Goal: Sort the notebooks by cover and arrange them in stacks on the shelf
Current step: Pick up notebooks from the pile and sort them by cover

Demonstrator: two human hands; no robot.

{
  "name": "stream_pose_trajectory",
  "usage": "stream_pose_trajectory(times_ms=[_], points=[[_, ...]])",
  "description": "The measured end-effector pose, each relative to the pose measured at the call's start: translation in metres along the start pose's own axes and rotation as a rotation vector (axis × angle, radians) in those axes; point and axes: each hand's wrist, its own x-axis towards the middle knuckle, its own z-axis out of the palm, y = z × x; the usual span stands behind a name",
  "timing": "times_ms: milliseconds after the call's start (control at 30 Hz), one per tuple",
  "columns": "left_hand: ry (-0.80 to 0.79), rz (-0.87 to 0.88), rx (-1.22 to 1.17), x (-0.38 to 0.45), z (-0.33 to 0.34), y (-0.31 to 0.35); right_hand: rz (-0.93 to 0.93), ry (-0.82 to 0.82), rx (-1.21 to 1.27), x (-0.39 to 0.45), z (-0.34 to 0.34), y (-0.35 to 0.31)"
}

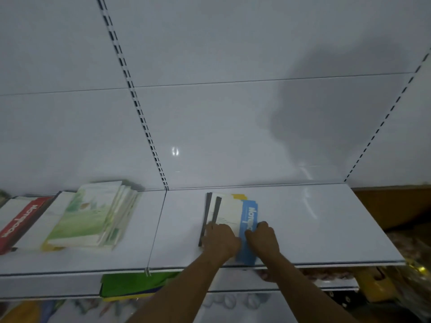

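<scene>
Both hands [242, 240] on notebooks [229, 212], near shelf [326, 229] edge

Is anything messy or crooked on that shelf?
Yes. The small pile under both hands is uneven: the blue notebook sticks out to the right and a yellow corner pokes out behind. The green-cover stack on the left is fanned out, edges not lined up.

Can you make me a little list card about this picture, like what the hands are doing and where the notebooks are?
Place: white shelf
Left hand: resting on the small stack, fingers curled over it
Right hand: on the blue notebook in that stack
Other pile: green-cover notebooks, further left
Far left: red notebook
Shelf below: green paper
</scene>
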Motion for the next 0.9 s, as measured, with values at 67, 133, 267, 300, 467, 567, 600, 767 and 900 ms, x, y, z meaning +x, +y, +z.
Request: stream_pose_trajectory(times_ms=[67,133,267,300,467,567,600,767,900], points=[[0.000,-0.020,0.027,-0.003,0.007,0.007,0.003,-0.039,0.037,0.000,-0.007,0.007],[-0.003,-0.025,0.074,-0.007,0.014,0.014,0.004,-0.058,0.064,-0.002,-0.013,0.015],[0.020,0.038,0.083,-0.016,0.022,0.025,0.009,-0.064,0.053,-0.006,-0.024,0.027],[0.035,0.035,0.084,-0.017,0.023,0.026,0.004,-0.069,0.064,-0.006,-0.026,0.028],[0.041,-0.116,0.034,-0.008,0.017,0.011,-0.071,-0.086,0.080,-0.008,-0.026,0.026],[0.080,-0.077,-0.041,-0.013,0.014,0.008,-0.060,-0.093,0.105,-0.012,-0.021,0.023],[0.085,-0.072,-0.062,-0.015,0.014,0.009,-0.048,-0.082,0.114,-0.014,-0.020,0.023],[0.112,-0.030,-0.422,-0.018,0.017,0.003,-0.059,0.059,0.097,-0.029,-0.023,0.021],[0.160,0.036,-0.620,-0.025,0.003,-0.018,-0.155,0.128,0.118,-0.040,-0.018,0.001]])
